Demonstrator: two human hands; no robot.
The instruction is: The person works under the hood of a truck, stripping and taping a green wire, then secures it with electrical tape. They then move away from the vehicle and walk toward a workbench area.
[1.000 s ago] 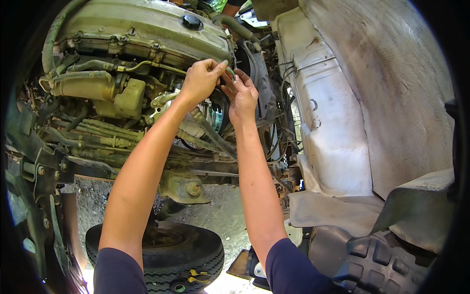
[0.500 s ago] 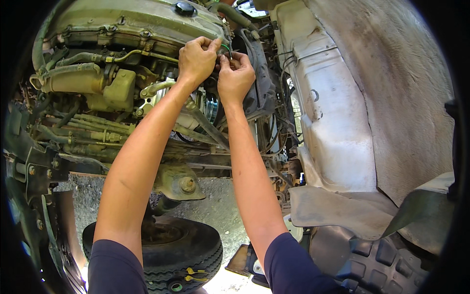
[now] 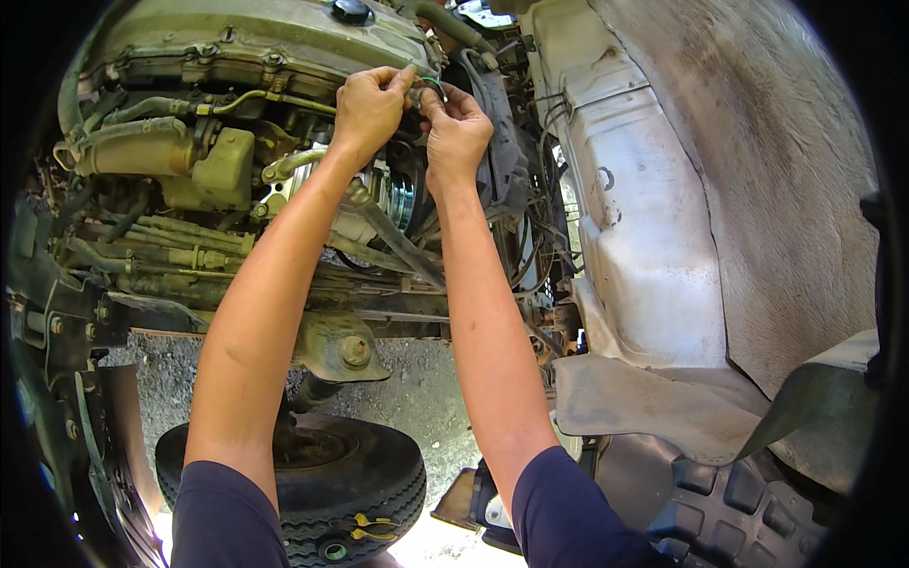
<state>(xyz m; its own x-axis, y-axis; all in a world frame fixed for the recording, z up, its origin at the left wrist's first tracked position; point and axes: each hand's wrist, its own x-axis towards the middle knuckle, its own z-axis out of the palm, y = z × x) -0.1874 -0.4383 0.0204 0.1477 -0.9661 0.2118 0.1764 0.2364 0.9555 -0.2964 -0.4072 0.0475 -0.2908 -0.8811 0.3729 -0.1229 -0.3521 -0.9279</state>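
Observation:
Both my hands are raised together at the right end of a dusty engine (image 3: 256,28). A thin green wire (image 3: 434,82) with a pale end curves over the fingertips of my right hand (image 3: 457,133), which pinches it. Close on its left, my left hand (image 3: 369,112) is closed, thumb against forefinger. What sits between those fingertips is too small to make out. Below the hands is a shiny ribbed pulley (image 3: 400,199), with a thick hose (image 3: 398,237) slanting down past it.
A tire (image 3: 369,464) lies below, with a green-centred tape roll (image 3: 333,550) and a yellow-handled tool (image 3: 374,526) on it. To the right stand a silver metal panel (image 3: 653,227) and a grey-brown mat (image 3: 767,170). Several pipes (image 3: 170,232) run along the left.
My left hand has shifted slightly left and up, away from the right hand. The green wire now lies higher, above the right fingertips. The view has shifted a little.

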